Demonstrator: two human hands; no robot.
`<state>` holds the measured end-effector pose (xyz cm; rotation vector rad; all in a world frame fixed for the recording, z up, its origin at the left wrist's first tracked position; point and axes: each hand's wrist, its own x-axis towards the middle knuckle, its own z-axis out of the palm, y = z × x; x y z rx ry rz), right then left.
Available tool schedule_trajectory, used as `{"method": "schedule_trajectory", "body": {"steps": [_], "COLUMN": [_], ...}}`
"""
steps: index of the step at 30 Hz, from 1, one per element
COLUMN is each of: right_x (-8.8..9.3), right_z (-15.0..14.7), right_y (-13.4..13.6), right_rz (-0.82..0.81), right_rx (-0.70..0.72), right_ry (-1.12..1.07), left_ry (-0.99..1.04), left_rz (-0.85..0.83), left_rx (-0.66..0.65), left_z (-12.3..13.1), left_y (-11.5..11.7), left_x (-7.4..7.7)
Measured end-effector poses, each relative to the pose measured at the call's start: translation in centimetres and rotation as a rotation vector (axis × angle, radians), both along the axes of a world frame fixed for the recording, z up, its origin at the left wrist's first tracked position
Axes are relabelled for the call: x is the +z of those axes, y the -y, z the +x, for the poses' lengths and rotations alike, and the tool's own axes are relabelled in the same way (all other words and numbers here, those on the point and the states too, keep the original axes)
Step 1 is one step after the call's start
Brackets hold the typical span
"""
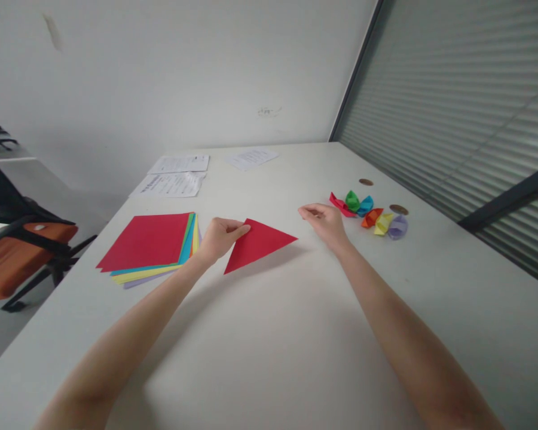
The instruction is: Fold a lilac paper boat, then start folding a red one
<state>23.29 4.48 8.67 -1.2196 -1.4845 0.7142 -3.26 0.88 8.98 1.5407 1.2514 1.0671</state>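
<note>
A red sheet of paper folded into a triangle [260,243] is held above the white table. My left hand [223,237] pinches it near its upper left edge, thumb on top. One point of the triangle faces right, another down towards me. To the right of that point, and apart from it, is my right hand [326,224]. Its fingers are drawn together with nothing seen in them.
A stack of coloured paper [147,239], red on top, lies left of my left hand. Several small folded paper pieces [372,216] sit beyond my right hand. Printed sheets [173,184] lie at the back of the table [269,358]. An orange chair [27,257] stands left.
</note>
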Motion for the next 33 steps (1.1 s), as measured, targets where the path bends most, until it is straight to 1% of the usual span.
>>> {"method": "schedule_trajectory", "body": {"steps": [2,4,5,7,8,11,15,18,23,26,28,29,30,32,33], "right_x": [0.9,1.8,2.2,2.6,2.7,2.4,2.3,2.3,2.2,2.2,2.1,2.1,2.0,1.8,1.7], "right_z": [-0.9,-2.1,-2.7,-3.8,-4.2,-4.8,-4.6,-3.9,-2.3,-1.5,-0.8,-0.3,0.2,1.6,2.3], "right_y": [0.9,2.1,2.7,3.6,3.9,4.3,3.8,3.3,2.2,1.5,1.0,0.8,0.5,0.0,-0.3], "right_rz": [0.064,0.067,0.056,0.061,0.085,0.156,0.160,0.145,0.140,0.132,0.126,0.122,0.131,0.108,0.100], "right_rx": [0.111,0.341,0.432,0.525,0.542,0.508,0.426,0.342,0.225,0.215,0.193,0.159,0.079,-0.033,-0.041], "right_ry": [0.107,0.231,0.260,0.284,0.279,0.237,0.199,0.197,0.164,0.134,0.103,0.075,0.020,-0.099,-0.111], "left_ry": [-0.061,-0.116,-0.147,-0.198,-0.212,-0.213,-0.192,-0.198,-0.220,-0.215,-0.171,-0.132,-0.088,-0.025,0.000], "left_rz": [-0.022,-0.001,0.018,0.056,0.068,0.073,0.088,0.090,0.115,0.099,0.061,0.037,0.016,0.008,0.006], "left_rx": [-0.092,-0.165,-0.194,-0.216,-0.223,-0.235,-0.200,-0.192,-0.170,-0.181,-0.178,-0.162,-0.129,-0.035,0.003], "left_z": [0.7,1.6,1.9,2.5,2.7,2.9,2.8,2.3,1.1,0.5,-0.1,-0.6,-1.1,-2.5,-3.2], "left_y": [0.5,1.1,1.3,1.8,1.9,2.0,1.6,1.2,0.3,-0.1,-0.4,-0.6,-0.8,-1.2,-1.4], "left_x": [0.2,0.4,0.6,0.8,0.9,1.0,1.1,0.9,0.0,-0.1,0.0,0.1,0.1,0.3,0.3]}}
